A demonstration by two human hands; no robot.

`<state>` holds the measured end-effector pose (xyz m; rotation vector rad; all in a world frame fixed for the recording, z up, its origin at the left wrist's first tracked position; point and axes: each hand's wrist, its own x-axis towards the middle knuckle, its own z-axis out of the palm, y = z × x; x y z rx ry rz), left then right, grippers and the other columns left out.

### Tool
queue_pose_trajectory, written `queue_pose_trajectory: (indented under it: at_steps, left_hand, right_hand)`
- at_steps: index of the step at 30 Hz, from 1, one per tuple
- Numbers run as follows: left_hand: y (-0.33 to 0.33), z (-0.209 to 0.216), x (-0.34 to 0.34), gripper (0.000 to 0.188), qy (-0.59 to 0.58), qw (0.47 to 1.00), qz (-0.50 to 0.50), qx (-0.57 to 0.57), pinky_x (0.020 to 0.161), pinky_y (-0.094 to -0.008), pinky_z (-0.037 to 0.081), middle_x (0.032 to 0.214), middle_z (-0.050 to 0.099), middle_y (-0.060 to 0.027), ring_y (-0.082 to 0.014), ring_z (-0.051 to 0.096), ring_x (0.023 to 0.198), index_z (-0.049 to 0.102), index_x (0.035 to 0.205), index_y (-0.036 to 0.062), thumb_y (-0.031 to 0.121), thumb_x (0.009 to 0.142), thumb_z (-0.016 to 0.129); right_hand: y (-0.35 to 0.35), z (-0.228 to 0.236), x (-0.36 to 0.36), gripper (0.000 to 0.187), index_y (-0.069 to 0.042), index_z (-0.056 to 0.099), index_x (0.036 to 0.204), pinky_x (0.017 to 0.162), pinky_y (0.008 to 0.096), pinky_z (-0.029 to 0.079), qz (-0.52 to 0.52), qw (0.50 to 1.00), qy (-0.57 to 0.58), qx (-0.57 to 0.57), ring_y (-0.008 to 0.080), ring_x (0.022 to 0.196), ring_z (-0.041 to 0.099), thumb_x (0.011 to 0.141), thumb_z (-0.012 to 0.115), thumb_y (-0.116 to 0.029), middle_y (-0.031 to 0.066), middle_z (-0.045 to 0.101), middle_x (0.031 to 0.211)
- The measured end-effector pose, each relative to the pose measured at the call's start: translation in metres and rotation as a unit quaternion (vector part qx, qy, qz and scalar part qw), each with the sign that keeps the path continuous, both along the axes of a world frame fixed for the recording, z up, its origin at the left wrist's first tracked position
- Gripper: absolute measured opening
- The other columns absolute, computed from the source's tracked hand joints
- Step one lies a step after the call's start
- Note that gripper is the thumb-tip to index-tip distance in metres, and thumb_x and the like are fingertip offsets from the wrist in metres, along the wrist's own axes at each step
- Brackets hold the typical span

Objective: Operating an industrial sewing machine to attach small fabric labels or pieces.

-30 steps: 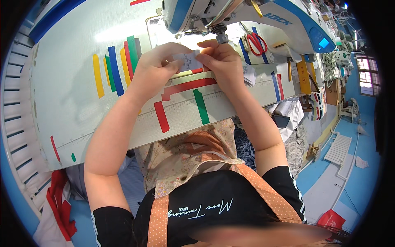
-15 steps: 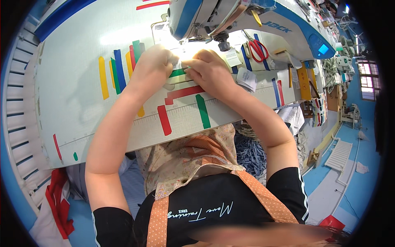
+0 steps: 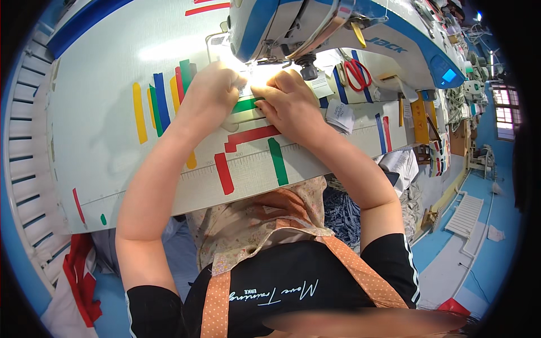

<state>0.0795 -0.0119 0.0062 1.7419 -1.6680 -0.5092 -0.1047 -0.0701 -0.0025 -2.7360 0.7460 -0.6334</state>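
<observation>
Under the blue-and-white sewing machine [image 3: 324,34], my two hands work close together in the bright lamp light. My left hand [image 3: 215,94] is closed, its fingertips bent in beside the needle area. My right hand [image 3: 292,107] pinches with thumb and forefinger just to the right of it. A small white piece with dark marks [image 3: 243,90] shows between the fingers, but glare hides its shape and whatever each hand grips. A strip of green tape [image 3: 247,105] lies on the machine bed just below the fingertips.
Coloured tape strips [image 3: 162,101] mark the white sewing table [image 3: 107,163], which has a ruler scale along its near edge. Right of my hands lie a stack of white labels [image 3: 340,116] and red-handled scissors [image 3: 357,75]. A white slatted rack [image 3: 25,141] borders the left side.
The whole view has shifted slightly. My hands stay in nearly the same place and pose under the machine.
</observation>
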Motion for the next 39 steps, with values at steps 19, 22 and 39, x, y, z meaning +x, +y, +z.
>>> queue_pose_trajectory:
  at_steps: [19,22,39]
  left_hand:
    - [0.004,-0.018,0.001,0.016,-0.037,0.987,-0.048,-0.148,0.071,-0.0407,0.048,0.085,0.053,-0.0129,-0.0328,0.056,0.082,0.054,0.089,0.0045,-0.002,0.078,0.063]
    - [0.002,-0.018,0.001,0.014,-0.045,0.986,-0.046,-0.153,0.071,-0.0404,0.048,0.086,0.053,-0.0132,-0.0329,0.057,0.082,0.054,0.088,0.004,-0.002,0.078,0.063]
    - [-0.003,-0.019,0.003,0.009,-0.078,0.99,-0.024,-0.112,0.073,-0.0386,0.048,0.087,0.053,-0.0153,-0.0325,0.057,0.085,0.056,0.085,0.0014,0.0,0.079,0.063]
  right_hand:
    - [0.0,-0.002,-0.002,0.025,-0.01,0.068,0.102,0.077,0.0352,0.045,0.009,0.999,-0.007,-0.037,0.0246,0.088,0.049,0.077,0.067,-0.01,0.0053,0.049,0.09]
    - [-0.002,-0.003,-0.004,0.026,-0.011,0.068,0.103,0.077,0.035,0.045,0.008,0.999,-0.004,-0.043,0.0245,0.088,0.049,0.077,0.067,-0.01,0.0055,0.049,0.09]
    - [-0.029,0.001,-0.009,0.028,-0.004,0.062,0.104,0.069,0.0364,0.049,-0.129,0.989,0.073,0.018,0.0244,0.079,0.061,0.088,0.066,-0.026,0.0129,0.061,0.093]
